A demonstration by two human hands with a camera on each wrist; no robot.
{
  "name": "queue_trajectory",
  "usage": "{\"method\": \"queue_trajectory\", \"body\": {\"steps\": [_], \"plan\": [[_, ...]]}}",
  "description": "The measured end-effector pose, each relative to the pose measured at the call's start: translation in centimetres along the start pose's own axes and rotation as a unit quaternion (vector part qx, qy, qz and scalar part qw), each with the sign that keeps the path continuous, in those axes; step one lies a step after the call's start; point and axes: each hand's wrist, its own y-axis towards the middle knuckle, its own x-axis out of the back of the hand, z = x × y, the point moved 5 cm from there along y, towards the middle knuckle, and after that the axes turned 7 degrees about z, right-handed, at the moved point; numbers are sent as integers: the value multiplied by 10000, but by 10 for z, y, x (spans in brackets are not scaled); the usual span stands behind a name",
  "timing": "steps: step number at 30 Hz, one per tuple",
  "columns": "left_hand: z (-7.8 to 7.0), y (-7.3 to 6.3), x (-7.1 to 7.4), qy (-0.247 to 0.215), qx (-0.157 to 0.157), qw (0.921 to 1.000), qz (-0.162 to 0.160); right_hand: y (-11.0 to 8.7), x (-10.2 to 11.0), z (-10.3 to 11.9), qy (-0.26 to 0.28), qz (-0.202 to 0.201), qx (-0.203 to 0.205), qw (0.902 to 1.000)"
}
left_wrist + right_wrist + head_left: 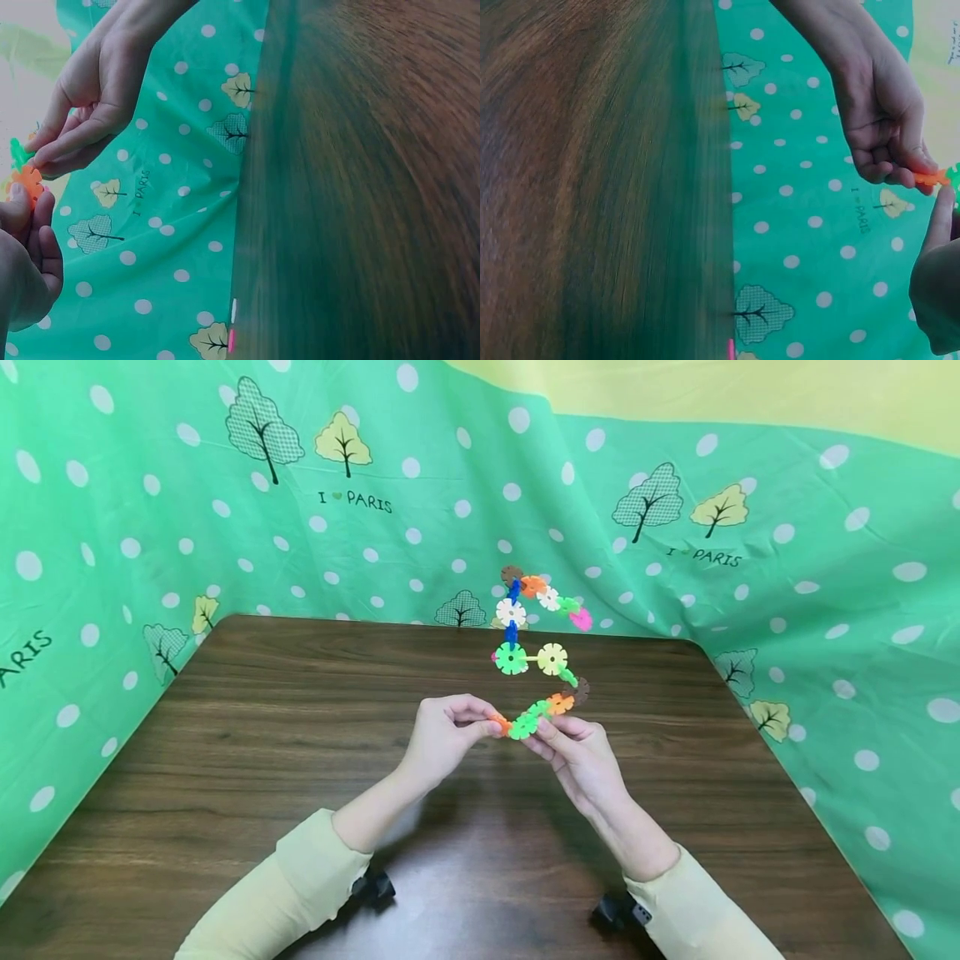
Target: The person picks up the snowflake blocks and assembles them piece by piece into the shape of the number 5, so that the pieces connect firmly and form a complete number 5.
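A chain of slotted plastic snowflake discs [512, 658], in green, orange, brown, yellow, white, blue and pink, winds away from the hands in an S-like curve. My left hand [442, 739] pinches the orange disc [501, 724] at its near end between thumb and finger. My right hand [581, 760] holds the neighbouring green discs [528, 721], thumb on top. The orange disc [27, 182] meets a green one in the left wrist view. In the right wrist view, the right index finger lies close to the orange disc [930, 178]. Fingers partly cover the joint.
A dark wooden table [300, 693] lies beneath the hands. Around it hangs a green dotted curtain [420, 435] with printed trees. Black devices [375, 889] sit by both sleeves. The chain's far end overlaps the curtain above the table's back edge.
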Motion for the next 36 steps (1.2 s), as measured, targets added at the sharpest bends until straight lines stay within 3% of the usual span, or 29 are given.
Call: {"method": "queue_trajectory", "body": {"steps": [7, 14, 24, 27, 36], "plan": [[-1, -2, -2, -88, 174, 9996, -213, -1, -1, 1, -48, -10, 267, 9996], [0, -2, -2, 18, 245, 9996, -147, -2, -1, 1, -254, -28, 267, 9993], [-8, -5, 0, 62, -188, 9998, -35, -2, -5, 3, -216, 66, 524, 9984], [-8, -5, 0, 58, -187, 9998, -15, -3, -5, 3, -220, 5, 545, 9983], [-8, -3, 2, -58, 13, 9990, 436, -4, -6, 2, -146, 202, 624, 9977]]}}
